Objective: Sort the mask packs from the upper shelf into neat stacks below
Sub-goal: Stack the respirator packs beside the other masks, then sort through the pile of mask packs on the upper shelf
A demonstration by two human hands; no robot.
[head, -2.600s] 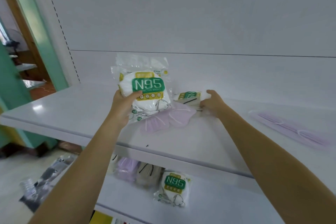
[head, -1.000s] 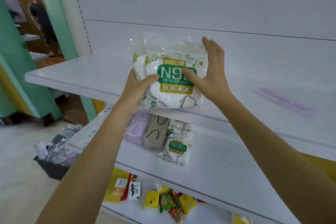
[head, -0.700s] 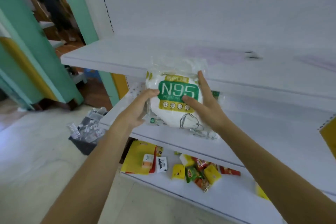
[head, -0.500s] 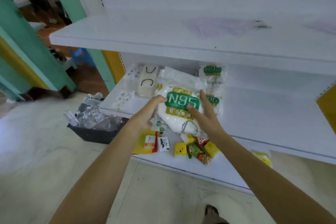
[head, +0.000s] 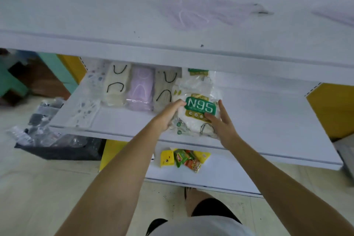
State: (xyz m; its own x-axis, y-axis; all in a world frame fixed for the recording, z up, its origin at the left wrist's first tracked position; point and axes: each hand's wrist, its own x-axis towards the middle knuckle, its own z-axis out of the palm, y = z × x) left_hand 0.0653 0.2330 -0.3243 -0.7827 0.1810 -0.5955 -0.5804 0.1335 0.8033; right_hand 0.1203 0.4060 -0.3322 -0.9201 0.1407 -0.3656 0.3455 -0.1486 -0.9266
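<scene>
A white N95 mask pack (head: 199,105) with a green label lies on the lower shelf (head: 268,120), on top of other N95 packs. My left hand (head: 168,115) grips its left edge. My right hand (head: 220,122) holds its right side, thumb on the label's lower corner. To the left stand a row of packs: a cream pack (head: 115,88), a purple pack (head: 140,90) and a beige pack (head: 164,90). On the upper shelf (head: 95,15) lies a purple mask pack (head: 195,13); a second purple pack (head: 333,17) shows at the far right.
Clear packs with small prints (head: 86,101) lie at the lower shelf's left end. Snack packets (head: 183,159) sit on the bottom shelf (head: 229,174). A dark crate of plastic items (head: 47,136) stands on the floor at left. A yellow panel (head: 333,109) bounds the right side.
Both hands carried the N95 packs down from the upper shelf and set them on the lower shelf beside the row. The view tilted downward.
</scene>
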